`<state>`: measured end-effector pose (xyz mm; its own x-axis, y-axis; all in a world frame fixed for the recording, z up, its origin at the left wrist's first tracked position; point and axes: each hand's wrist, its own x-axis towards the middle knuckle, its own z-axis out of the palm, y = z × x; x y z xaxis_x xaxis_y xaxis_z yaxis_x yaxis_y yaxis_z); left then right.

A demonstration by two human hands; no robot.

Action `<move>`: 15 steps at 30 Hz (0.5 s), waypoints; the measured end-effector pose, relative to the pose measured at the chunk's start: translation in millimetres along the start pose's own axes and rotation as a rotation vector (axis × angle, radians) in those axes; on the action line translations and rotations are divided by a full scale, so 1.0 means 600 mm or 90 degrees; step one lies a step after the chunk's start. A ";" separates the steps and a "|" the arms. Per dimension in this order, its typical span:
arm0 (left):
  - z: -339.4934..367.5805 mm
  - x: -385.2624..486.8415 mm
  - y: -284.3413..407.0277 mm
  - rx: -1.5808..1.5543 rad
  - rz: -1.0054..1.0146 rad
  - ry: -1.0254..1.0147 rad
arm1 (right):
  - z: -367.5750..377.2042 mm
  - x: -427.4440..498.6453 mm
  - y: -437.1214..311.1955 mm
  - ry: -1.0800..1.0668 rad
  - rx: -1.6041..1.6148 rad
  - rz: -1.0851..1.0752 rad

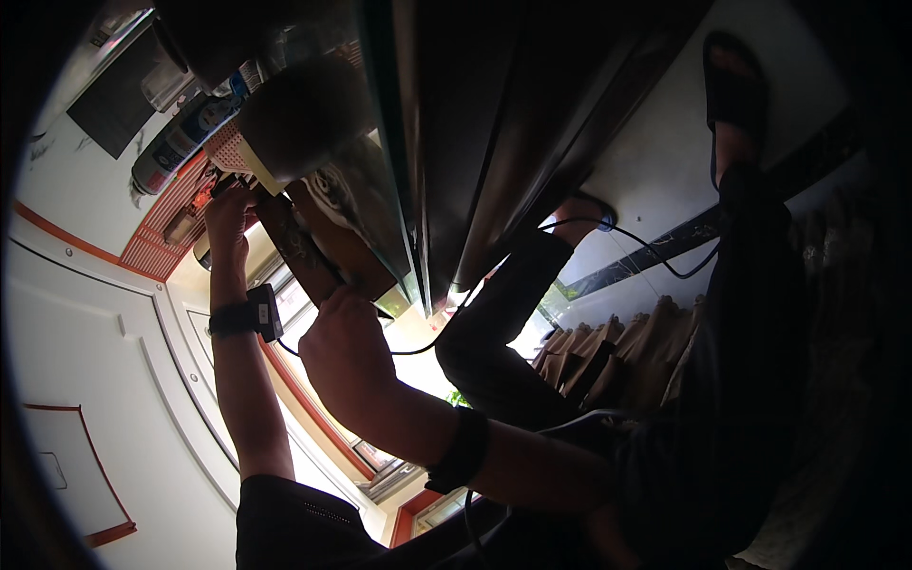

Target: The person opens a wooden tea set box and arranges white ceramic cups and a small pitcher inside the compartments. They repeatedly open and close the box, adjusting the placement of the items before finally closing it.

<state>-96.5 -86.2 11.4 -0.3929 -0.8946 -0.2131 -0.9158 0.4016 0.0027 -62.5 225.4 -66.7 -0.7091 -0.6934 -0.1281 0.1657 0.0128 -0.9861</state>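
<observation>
My left hand [228, 222], its wrist banded with a small black box on a cable, has its fingers closed at the far end of a dark brown flat piece [293, 246] with pale marks. At the near end of that piece, my right hand [345, 331] is curled into a fist around it, and the grip is partly in shadow. A second, orange-brown flat piece [345, 246] lies just beside it. Over both looms a dark rounded object [306, 114], too dim to identify.
A spray can [178, 146], a perforated pinkish basket [229, 148], a clear plastic container [167, 84] and a black flat sheet [117, 100] are at upper left. A long dark table edge [413, 142] runs down the middle. The black cable [641, 242] trails past my legs.
</observation>
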 end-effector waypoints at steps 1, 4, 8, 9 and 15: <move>0.000 0.002 -0.001 0.001 -0.013 0.007 | 0.000 0.000 0.000 -0.001 -0.002 0.001; -0.002 0.006 -0.005 -0.027 -0.019 0.012 | -0.001 0.000 -0.002 -0.003 -0.008 0.000; 0.000 0.003 -0.006 -0.042 0.002 -0.018 | -0.007 -0.001 -0.001 -0.007 -0.020 -0.010; 0.002 0.003 -0.005 -0.051 -0.004 -0.017 | -0.009 -0.002 -0.002 -0.011 -0.022 -0.014; -0.004 -0.002 -0.009 -0.007 -0.007 0.020 | -0.016 -0.007 -0.005 -0.040 -0.075 -0.040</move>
<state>-91.4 -87.9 14.2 -0.3854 -0.9045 -0.1825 -0.9207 0.3901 0.0110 -66.9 235.3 -64.0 -0.6705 -0.7392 -0.0631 0.0380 0.0507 -0.9980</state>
